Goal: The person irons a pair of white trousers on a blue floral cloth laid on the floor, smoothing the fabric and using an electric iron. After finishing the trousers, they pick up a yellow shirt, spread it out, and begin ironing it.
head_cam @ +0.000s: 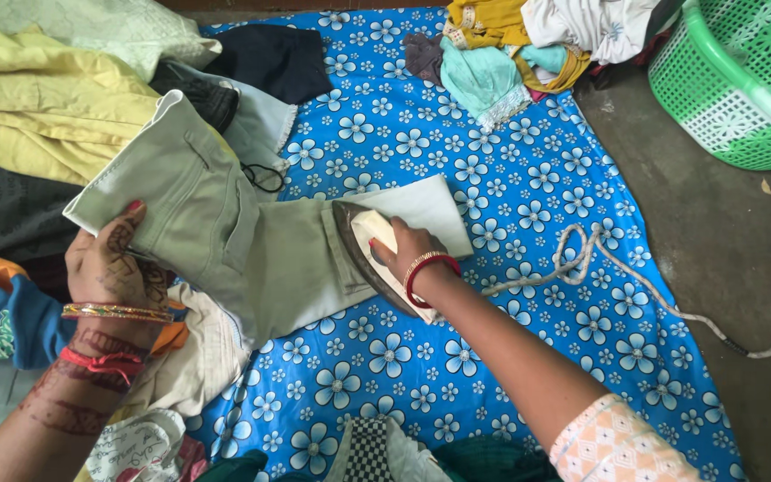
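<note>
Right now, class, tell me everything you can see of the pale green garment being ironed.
The pale green garment looks like sturdy cotton trousers, with a stitched pocket seam and a waistband end turned up at the upper left. It lies flat across the blue flowered sheet, one leg reaching right. The left hand presses its near edge; the right hand holds an iron on the leg. Its left part overlaps other clothes.

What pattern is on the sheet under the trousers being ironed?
The sheet is bright blue with white flowers, seen in the head view.
</note>
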